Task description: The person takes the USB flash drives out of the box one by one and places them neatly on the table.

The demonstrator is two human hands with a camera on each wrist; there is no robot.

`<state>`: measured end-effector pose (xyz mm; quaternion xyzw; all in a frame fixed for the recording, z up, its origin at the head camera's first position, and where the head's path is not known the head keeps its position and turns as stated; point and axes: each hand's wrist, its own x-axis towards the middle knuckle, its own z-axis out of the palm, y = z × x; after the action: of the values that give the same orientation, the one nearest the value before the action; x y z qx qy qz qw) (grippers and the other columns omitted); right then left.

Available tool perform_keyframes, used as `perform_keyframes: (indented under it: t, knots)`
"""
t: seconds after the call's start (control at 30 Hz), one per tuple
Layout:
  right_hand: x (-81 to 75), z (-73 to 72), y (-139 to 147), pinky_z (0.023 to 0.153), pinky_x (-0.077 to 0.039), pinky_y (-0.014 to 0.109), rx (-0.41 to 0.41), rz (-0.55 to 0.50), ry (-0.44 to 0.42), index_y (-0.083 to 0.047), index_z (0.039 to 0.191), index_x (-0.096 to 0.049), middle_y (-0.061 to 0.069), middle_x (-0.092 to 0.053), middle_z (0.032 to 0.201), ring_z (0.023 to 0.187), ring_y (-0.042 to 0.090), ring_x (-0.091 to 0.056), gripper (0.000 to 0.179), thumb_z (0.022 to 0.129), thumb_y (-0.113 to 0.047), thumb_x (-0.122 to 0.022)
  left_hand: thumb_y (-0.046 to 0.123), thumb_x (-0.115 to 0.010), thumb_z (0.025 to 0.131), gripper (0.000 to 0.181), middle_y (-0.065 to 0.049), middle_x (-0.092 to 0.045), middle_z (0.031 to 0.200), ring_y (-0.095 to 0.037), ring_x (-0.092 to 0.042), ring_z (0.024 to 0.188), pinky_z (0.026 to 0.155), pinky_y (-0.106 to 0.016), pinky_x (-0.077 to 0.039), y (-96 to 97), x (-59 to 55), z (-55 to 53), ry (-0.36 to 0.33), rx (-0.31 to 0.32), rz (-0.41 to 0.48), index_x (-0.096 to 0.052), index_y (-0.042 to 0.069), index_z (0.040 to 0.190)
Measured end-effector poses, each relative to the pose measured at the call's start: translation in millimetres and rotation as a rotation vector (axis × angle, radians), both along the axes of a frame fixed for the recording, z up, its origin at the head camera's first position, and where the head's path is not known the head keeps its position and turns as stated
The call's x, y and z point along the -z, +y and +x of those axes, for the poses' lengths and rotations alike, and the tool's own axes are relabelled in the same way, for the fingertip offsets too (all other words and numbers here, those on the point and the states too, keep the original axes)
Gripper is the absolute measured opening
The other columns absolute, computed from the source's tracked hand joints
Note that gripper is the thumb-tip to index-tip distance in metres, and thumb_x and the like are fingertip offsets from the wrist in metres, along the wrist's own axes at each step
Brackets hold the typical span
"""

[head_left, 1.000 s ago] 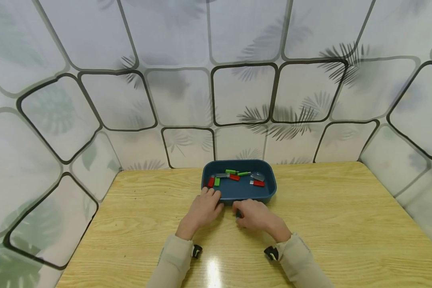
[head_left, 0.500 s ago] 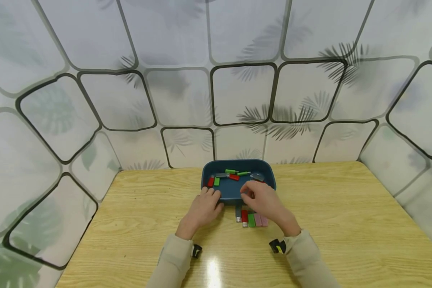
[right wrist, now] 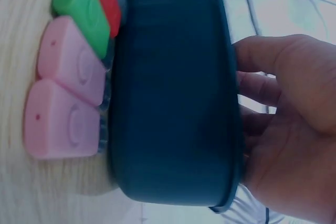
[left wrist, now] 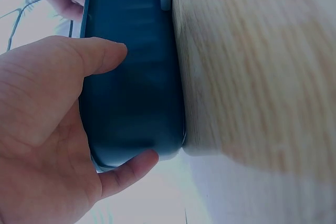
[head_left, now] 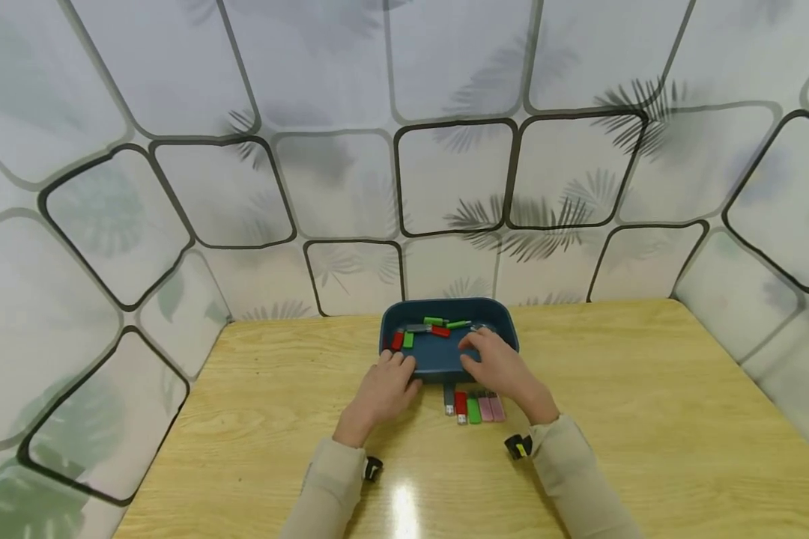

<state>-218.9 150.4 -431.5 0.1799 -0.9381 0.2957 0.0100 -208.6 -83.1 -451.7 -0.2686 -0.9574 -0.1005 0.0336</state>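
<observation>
A dark blue bin (head_left: 438, 367) stands on the table with several USB flash drives inside. My left hand (head_left: 386, 389) holds its front left corner, fingers over the rim and thumb against the front wall, as the left wrist view shows. My right hand (head_left: 502, 367) reaches over the front rim into the right side of the bin, thumb and forefinger apart; the fingertips are hidden in the right wrist view. Before the bin lie a grey flash drive (head_left: 449, 400), a red flash drive (head_left: 461, 406), a green flash drive (head_left: 473, 410) and two pink flash drives (right wrist: 63, 121), side by side.
In the bin, green flash drives (head_left: 457, 325) and red flash drives (head_left: 397, 340) lie scattered with a grey flash drive (head_left: 418, 329). The wooden table (head_left: 613, 404) meets patterned curtain-like walls (head_left: 350, 187) behind and at both sides.
My right hand has moved from the front of the bin, off the row of flash drives, up into the bin's right side, uncovering the row. The left hand keeps its hold.
</observation>
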Motion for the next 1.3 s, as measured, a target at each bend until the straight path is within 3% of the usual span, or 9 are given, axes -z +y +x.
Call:
perform_keyframes:
  t: [0.27, 0.53, 0.93, 1.3]
  knots:
    - [4.8, -22.6, -8, 0.085, -0.052, 0.044, -0.080, 0.089, -0.102, -0.006, 0.112, -0.069, 0.008, -0.065, 0.109, 0.099, 0.024, -0.063, 0.020, 0.099, -0.018, -0.060, 0.029, -0.059, 0.100, 0.019, -0.005, -0.055, 0.093, -0.021, -0.042, 0.085, 0.067, -0.035, -0.044, -1.4, 2.2, 1.2, 0.008, -0.004, 0.003, -0.058, 0.011, 0.103]
    - [3.7, -47.8, -21, 0.071, -0.052, 0.035, -0.137, 0.214, -0.139, -0.009, 0.106, -0.070, 0.002, -0.069, 0.093, 0.075, 0.013, -0.061, 0.019, 0.092, -0.021, -0.071, 0.029, -0.060, 0.099, 0.018, -0.005, -0.055, 0.092, -0.021, -0.042, 0.084, 0.066, -0.034, -0.044, -2.6, 3.5, 0.1, 0.018, 0.008, 0.009, -0.057, 0.011, 0.100]
    - [12.8, -63.9, -31, 0.068, -0.051, 0.031, -0.220, 0.218, -0.206, -0.010, 0.106, -0.071, 0.004, -0.068, 0.096, 0.074, 0.013, -0.060, 0.023, 0.087, -0.019, -0.078, 0.031, -0.058, 0.101, 0.019, -0.005, -0.057, 0.096, -0.021, -0.043, 0.087, 0.068, -0.035, -0.046, -2.7, 2.2, -3.1, 0.024, 0.012, -0.026, -0.057, 0.011, 0.101]
    - [21.6, -69.2, -39, 0.070, -0.051, 0.033, -0.196, 0.234, -0.240, -0.009, 0.101, -0.066, 0.004, -0.066, 0.095, 0.075, 0.014, -0.059, 0.024, 0.084, -0.018, -0.081, 0.031, -0.057, 0.101, 0.020, -0.004, -0.055, 0.095, -0.020, -0.043, 0.086, 0.066, -0.033, -0.046, -3.4, 1.3, -0.1, 0.012, 0.013, -0.028, -0.058, 0.011, 0.102]
